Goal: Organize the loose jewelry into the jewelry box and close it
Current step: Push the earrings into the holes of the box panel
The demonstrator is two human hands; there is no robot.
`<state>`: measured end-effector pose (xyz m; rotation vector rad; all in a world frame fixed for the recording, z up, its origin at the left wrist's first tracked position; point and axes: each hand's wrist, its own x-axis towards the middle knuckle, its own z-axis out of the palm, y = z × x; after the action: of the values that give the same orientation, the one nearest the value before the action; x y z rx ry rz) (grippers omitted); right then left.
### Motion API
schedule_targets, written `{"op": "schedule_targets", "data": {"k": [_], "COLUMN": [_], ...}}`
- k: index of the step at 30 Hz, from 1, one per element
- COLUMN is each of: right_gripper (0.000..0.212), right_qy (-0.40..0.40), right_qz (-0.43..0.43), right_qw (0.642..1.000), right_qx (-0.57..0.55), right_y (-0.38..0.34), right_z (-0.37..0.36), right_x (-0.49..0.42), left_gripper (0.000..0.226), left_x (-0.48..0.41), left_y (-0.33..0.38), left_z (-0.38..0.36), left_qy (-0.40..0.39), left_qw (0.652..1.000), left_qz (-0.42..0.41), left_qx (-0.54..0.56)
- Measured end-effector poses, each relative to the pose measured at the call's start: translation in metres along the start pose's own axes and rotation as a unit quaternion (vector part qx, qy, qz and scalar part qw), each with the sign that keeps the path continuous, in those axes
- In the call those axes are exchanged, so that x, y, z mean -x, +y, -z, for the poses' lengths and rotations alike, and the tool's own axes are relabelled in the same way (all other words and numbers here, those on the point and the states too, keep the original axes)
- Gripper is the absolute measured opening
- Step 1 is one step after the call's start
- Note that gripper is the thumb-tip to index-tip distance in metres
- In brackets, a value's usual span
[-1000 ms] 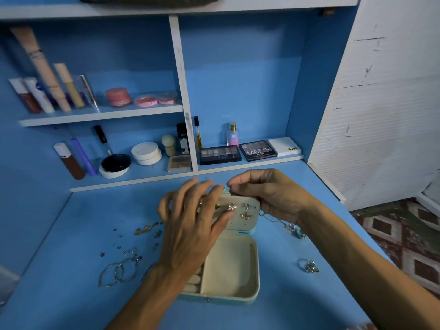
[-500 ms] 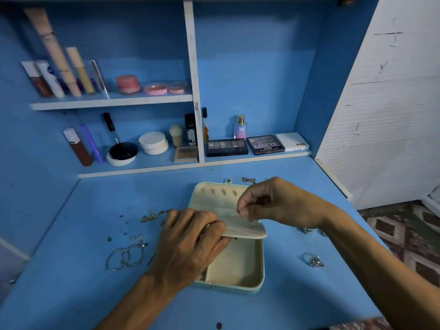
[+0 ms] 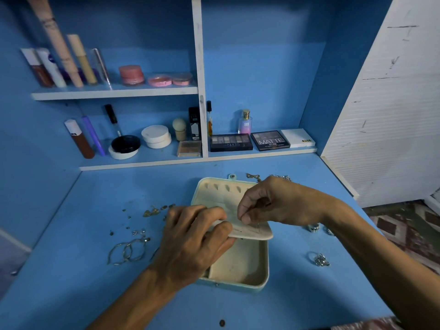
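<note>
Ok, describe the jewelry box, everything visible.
The jewelry box lies open on the blue desk: pale mint shell, rounded corners, cream lining. Its lid lies back, with a row of slots and a snap tab at the far edge. A cream inner panel hangs over the base; the left hand grips its edge, the right hand pinches at it. The visible compartment looks empty.

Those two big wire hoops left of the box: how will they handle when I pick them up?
The hoops look thin and wavy, so probably light and easy to bend. They overlap, so lifting one may drag the other. Lying flat on the blue tabletop, they likely slide rather than roll.
</note>
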<state>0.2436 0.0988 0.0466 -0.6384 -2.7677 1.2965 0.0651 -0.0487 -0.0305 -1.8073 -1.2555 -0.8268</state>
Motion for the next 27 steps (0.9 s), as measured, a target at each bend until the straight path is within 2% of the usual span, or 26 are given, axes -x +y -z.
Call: {"op": "schedule_targets", "data": {"k": [22, 27], "right_gripper": [0.012, 0.016], "right_qy": [-0.069, -0.046], "right_qz": [-0.019, -0.012], "right_qw": [0.996, 0.992], "right_qx": [0.061, 0.113], "right_y": [-0.017, -0.021], "right_z": [0.005, 0.004], "right_x": [-0.006, -0.002], "left_gripper": [0.03, 0.027], "left_x": [0.002, 0.0], "left_y": [0.001, 0.001], "left_z": [-0.001, -0.001], "left_qy": [-0.013, -0.003], "left_qw": [1.0, 1.0], "left_qz": [-0.004, 0.004], "left_qx": [0.001, 0.004]}}
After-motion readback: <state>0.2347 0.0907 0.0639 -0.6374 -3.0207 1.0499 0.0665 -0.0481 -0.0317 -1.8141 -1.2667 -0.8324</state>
